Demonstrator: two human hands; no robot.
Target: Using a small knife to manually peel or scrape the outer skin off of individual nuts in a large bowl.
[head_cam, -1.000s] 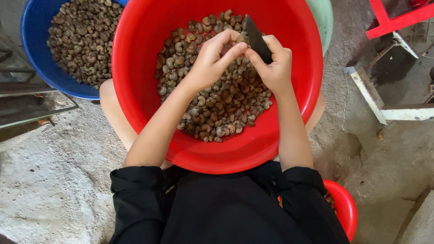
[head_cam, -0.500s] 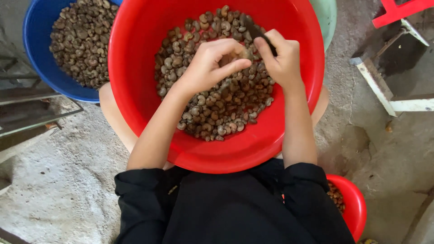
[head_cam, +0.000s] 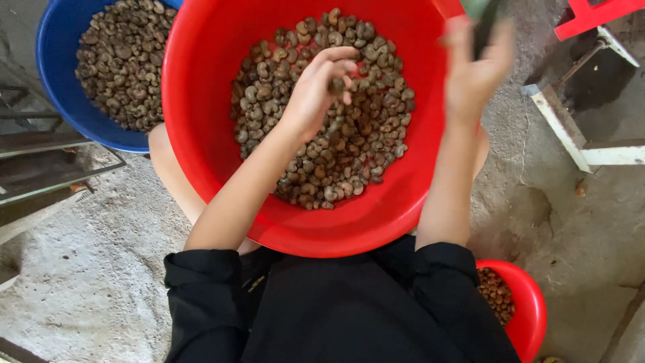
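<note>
A big red basin (head_cam: 201, 128) rests on my lap, holding a heap of brown cashew nuts in their shells (head_cam: 342, 148). My left hand (head_cam: 316, 91) hovers over the heap and pinches a single nut (head_cam: 336, 85) between its fingertips. My right hand (head_cam: 474, 67) is raised over the basin's right rim, blurred by motion, and grips a dark knife blade (head_cam: 485, 27) that points up out of the frame.
A blue basin (head_cam: 64, 94) full of similar nuts stands at the upper left. A small red bowl (head_cam: 527, 309) with nuts sits by my right hip. White and red frame pieces (head_cam: 578, 134) lie on the concrete floor at the right.
My hands have parted. The right hand has swung right and up with the knife, past the basin's rim. The left hand stays over the heap holding one nut.
</note>
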